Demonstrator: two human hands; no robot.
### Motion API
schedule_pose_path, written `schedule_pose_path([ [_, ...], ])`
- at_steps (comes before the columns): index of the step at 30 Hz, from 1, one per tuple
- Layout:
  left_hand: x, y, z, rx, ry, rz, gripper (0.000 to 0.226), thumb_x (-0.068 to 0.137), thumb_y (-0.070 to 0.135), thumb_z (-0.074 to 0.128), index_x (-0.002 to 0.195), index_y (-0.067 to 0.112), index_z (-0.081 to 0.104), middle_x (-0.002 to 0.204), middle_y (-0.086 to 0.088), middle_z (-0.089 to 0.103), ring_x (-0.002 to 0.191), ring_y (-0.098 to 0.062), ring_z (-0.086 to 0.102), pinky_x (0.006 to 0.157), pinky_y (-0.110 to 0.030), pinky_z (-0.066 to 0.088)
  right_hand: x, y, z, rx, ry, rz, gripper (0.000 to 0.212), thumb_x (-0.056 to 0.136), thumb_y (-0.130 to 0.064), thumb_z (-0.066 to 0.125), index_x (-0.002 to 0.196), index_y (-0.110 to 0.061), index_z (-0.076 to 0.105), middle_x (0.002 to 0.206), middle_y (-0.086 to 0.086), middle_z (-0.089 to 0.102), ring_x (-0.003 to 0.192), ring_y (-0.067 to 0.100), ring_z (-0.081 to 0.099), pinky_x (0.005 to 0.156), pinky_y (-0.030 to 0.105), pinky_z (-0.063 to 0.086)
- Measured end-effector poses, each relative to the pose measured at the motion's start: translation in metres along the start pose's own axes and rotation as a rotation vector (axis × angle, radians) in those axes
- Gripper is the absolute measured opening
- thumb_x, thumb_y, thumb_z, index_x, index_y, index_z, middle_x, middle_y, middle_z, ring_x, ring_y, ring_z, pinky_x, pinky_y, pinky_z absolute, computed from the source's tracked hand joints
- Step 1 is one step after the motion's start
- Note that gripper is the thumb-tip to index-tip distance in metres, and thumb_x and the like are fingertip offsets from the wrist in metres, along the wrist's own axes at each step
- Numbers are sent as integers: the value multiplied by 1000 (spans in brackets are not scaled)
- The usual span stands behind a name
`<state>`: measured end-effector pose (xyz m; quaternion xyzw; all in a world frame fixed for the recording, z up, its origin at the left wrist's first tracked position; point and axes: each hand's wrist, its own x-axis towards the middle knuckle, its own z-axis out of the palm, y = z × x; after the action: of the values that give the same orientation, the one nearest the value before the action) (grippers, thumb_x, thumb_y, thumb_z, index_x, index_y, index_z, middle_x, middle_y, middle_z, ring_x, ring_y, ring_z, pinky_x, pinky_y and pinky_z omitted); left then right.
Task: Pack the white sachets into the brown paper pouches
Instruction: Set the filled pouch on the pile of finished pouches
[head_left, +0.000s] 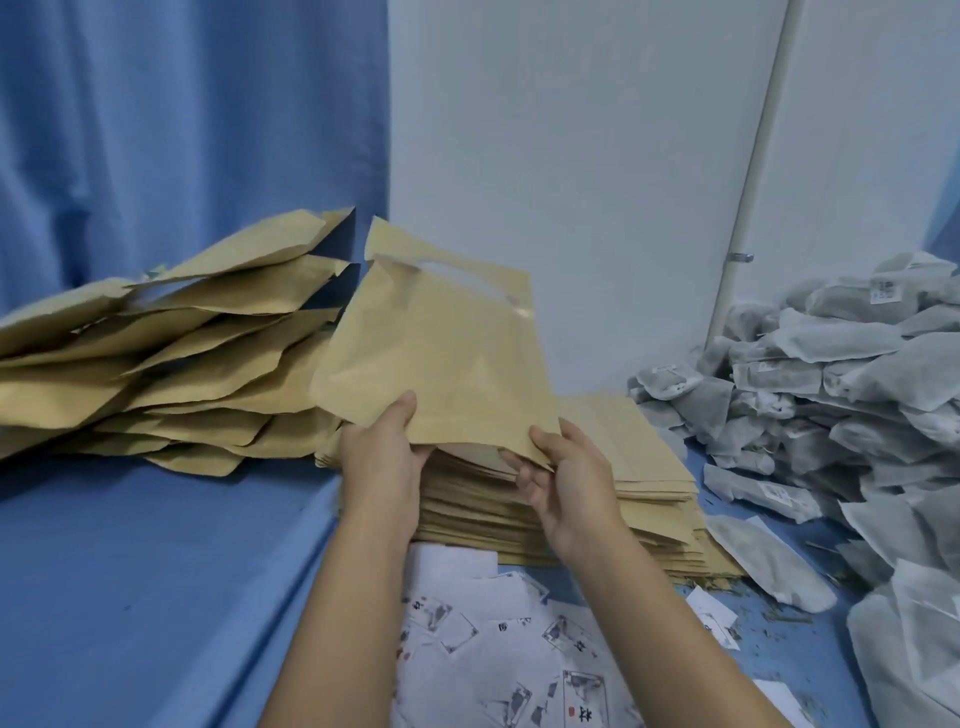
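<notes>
I am gripping a brown pouch (436, 358) with my left hand (382, 449) and right hand (569, 475); next, I judge, fetching sachets (810, 384).

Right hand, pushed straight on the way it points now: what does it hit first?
The right hand already pinches the held pouch at its lower corner, so that comes first. Past it, probably the stack of flat pouches just below and ahead, though depth is unclear.
</notes>
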<state>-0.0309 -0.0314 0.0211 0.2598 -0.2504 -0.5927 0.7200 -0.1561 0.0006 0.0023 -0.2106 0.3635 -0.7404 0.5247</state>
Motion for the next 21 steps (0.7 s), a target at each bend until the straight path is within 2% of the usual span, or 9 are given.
schedule_pose_path([
  [2,13,21,3,-95,-40,14,25,92,0,53,113,12,55,112,-11,64,102,-26,63,79,-40,56,8,-5,34,-10,-87,24,23,94,3,48,110,-13,51,93,9,61,47,17,65,33,14,39],
  [5,41,60,12,-188,-113,33,33,91,-4,53,123,6,50,111,-13,63,97,-25,64,89,-42,53,22,-7,96,35,-198,44,25,96,7,43,109,-15,44,89,10,56,40,13,61,35,14,42],
  [10,110,126,25,-20,-96,22,10,95,0,47,102,4,53,91,-11,63,83,-19,63,84,-32,54,59,-2,200,26,-305,27,34,98,7,34,130,-2,43,93,15,56,43,14,59,39,14,46],
  [13,150,146,22,310,-12,7,18,101,15,42,87,8,52,57,-2,64,47,-6,57,50,-15,47,81,5,242,-14,-309,35,34,99,4,36,132,1,43,98,16,56,56,18,56,39,15,46],
  [15,172,153,19,285,-5,-18,24,103,15,37,82,8,47,51,-1,59,32,-3,49,36,-12,38,96,13,261,-5,-299,63,35,99,0,41,135,3,42,111,18,57,66,21,60,39,16,48],
  [16,181,155,19,209,-18,-44,22,103,14,35,85,7,46,63,-4,59,36,-4,54,37,-11,40,102,16,269,9,-285,81,37,99,-1,44,136,4,41,123,20,54,77,25,64,41,17,50],
  [18,193,158,17,15,-58,-74,14,103,10,32,103,5,45,89,-9,60,71,-13,67,51,-11,50,111,20,280,46,-290,110,41,97,-1,50,136,6,41,136,24,46,106,35,63,61,21,57],
  [20,200,159,12,-198,-78,-59,14,102,7,34,113,3,42,106,-13,58,102,-22,62,65,-20,54,111,22,284,106,-371,146,37,96,2,50,131,10,43,132,28,47,117,40,57,86,31,54],
  [21,201,159,9,-291,-80,-36,13,102,5,35,112,0,42,109,-14,58,102,-23,61,65,-23,54,107,24,282,124,-436,172,29,96,4,48,123,13,46,125,31,50,118,40,56,89,33,52],
])
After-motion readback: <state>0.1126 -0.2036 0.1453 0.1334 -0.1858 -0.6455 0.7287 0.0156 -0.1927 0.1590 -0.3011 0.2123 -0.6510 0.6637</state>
